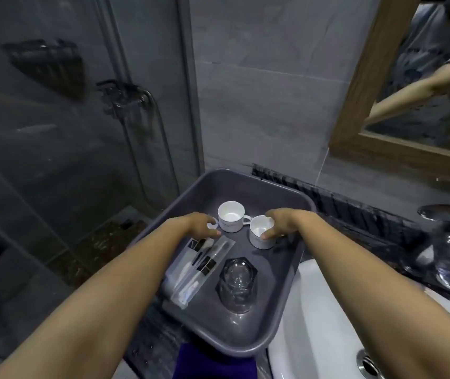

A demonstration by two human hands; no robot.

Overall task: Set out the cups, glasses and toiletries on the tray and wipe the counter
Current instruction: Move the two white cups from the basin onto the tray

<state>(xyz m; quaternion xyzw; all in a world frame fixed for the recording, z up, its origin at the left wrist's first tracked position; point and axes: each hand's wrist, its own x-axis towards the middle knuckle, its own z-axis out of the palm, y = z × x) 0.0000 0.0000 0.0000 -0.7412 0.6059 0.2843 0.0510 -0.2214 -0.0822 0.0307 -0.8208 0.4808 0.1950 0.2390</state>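
A grey plastic tray [245, 337] rests on the dark counter. Two white cups stand at its far end: the left cup [230, 216] and the right cup [260, 235]. My left hand [200, 224] touches the left cup's near-left side with fingers curled. My right hand [280, 222] grips the right cup's rim, thumb on its front. Several clear-wrapped toiletry packets [199, 269] lie along the tray's left side. A clear glass [237, 285] stands upside down on a dark coaster in the middle.
A white sink [314, 324] lies right of the tray, its drain at the bottom right. A chrome tap [448, 212] and another clear glass [449, 266] are on the counter at right. A purple cloth [213, 365] lies under the tray's near edge. Shower glass stands left.
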